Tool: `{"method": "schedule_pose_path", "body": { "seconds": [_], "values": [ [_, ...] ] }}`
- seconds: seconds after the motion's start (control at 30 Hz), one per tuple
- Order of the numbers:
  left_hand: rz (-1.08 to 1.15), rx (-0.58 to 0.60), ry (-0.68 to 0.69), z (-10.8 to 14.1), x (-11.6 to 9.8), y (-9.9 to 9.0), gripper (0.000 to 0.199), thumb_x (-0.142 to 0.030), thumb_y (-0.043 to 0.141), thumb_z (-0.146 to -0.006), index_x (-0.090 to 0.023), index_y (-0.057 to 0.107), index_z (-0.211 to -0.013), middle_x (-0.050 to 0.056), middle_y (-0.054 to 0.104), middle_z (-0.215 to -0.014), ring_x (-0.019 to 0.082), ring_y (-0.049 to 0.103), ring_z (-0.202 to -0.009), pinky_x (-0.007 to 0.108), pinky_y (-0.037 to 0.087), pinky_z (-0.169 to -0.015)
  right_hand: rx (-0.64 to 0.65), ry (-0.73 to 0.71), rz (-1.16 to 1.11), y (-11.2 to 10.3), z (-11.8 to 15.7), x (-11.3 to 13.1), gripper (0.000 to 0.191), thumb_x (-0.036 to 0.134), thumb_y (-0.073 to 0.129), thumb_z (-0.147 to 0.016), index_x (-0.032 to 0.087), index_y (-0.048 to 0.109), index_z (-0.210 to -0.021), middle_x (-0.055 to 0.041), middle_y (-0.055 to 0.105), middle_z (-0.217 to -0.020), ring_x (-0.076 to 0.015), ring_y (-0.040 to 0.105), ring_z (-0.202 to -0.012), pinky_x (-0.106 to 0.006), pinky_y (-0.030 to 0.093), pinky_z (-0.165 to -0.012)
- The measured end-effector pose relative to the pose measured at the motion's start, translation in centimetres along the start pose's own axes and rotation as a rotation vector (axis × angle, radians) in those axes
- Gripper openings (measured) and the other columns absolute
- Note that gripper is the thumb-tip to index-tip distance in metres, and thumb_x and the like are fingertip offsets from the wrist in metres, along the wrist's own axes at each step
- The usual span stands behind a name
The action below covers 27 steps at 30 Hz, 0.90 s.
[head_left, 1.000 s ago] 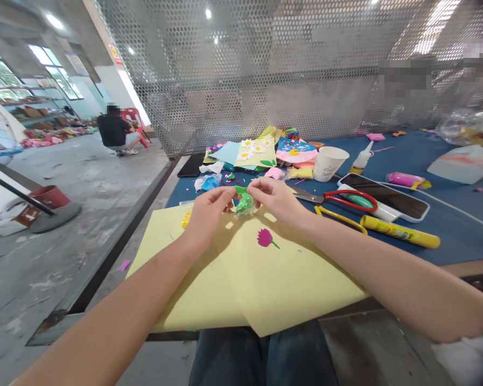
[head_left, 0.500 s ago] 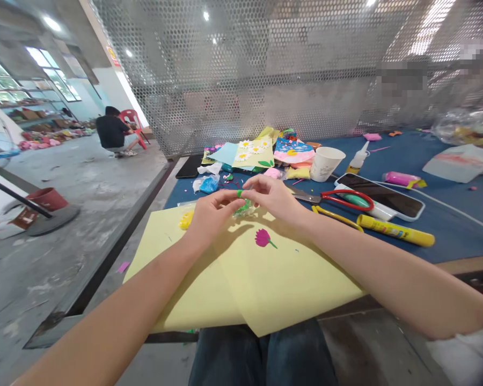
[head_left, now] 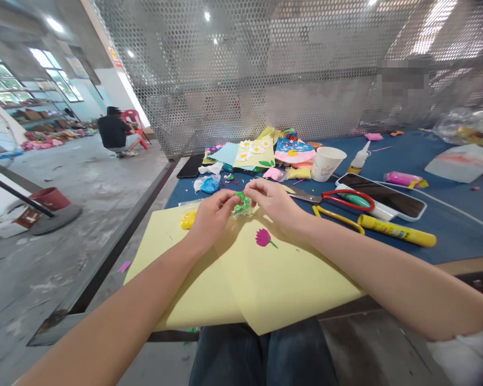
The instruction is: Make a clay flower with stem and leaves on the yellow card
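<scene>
The tabletop (head_left: pixel 465 244) in front of me is blue. A big pale-yellow sheet (head_left: pixel 205 292) lies nearest me, reaching the front edge. On my right lie a yellow glue stick (head_left: pixel 398 230), white-edged phone (head_left: pixel 394 199), red-handled scissors (head_left: pixel 317 198), pink packet (head_left: pixel 404 179). Farther back I see an upright paper cup (head_left: pixel 328 165), nozzle bottle (head_left: pixel 359 161) near it. Back left: dark phone (head_left: pixel 189 167), blue lump (head_left: pixel 210 185).

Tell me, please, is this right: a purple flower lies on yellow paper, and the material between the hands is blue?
Blue is wrong: the head view shows green material between the left hand and right hand. The purple flower does lie on yellow paper.
</scene>
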<state>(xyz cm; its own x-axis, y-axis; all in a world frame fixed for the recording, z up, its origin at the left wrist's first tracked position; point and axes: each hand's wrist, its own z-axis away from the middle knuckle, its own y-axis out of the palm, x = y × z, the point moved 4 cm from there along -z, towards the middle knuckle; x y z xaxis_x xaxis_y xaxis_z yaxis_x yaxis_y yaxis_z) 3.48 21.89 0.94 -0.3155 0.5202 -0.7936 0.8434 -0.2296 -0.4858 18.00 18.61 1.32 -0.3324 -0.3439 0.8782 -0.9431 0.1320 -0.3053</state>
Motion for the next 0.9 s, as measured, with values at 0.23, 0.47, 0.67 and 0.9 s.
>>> {"method": "schedule_pose_path", "body": {
  "seconds": [0.23,0.47,0.67,0.9],
  "values": [
    [0.074,-0.032,-0.057,-0.1,0.0,-0.1,0.026,-0.041,0.054,-0.082,-0.018,0.067,-0.078,0.002,0.067,-0.077,0.014,0.052,-0.063,0.027,0.045,-0.064,-0.087,-0.011,-0.017,-0.7,-0.5,-0.5,0.015,0.031,0.052,-0.083,0.018,0.059,-0.078,-0.0002,0.059,-0.075,-0.0137,0.053,-0.069,-0.028,0.040,-0.065],
    [0.135,-0.109,-0.153,-0.2,-0.1,-0.6,0.025,-0.037,0.058,-0.079,-0.020,0.074,-0.087,0.003,0.073,-0.085,0.016,0.060,-0.072,0.027,0.049,-0.068,0.065,0.007,-0.045,-0.5,-0.8,-0.5,0.017,0.032,0.056,-0.081,0.019,0.061,-0.073,0.0011,0.060,-0.071,-0.0133,0.053,-0.067,-0.029,0.039,-0.066],
    [0.160,-0.068,-0.180,0.0,-0.1,-0.4,0.028,-0.042,0.071,-0.070,-0.021,0.075,-0.088,0.004,0.074,-0.090,0.018,0.061,-0.076,0.029,0.047,-0.069,0.050,0.051,0.055,-0.5,-0.7,-1.0,0.018,0.035,0.062,-0.080,0.018,0.063,-0.075,0.0003,0.062,-0.072,-0.0137,0.054,-0.068,-0.028,0.037,-0.062],
    [0.086,-0.056,-0.151,-0.1,0.2,-0.3,0.025,-0.043,0.062,-0.077,-0.019,0.068,-0.071,-0.002,0.055,-0.060,0.013,0.045,-0.058,0.026,0.038,-0.058,-0.083,-0.140,0.362,-0.5,0.4,0.2,0.016,0.028,0.057,-0.087,0.021,0.070,-0.081,-0.0022,0.068,-0.084,-0.0163,0.059,-0.078,-0.030,0.037,-0.069]
  ]
}}
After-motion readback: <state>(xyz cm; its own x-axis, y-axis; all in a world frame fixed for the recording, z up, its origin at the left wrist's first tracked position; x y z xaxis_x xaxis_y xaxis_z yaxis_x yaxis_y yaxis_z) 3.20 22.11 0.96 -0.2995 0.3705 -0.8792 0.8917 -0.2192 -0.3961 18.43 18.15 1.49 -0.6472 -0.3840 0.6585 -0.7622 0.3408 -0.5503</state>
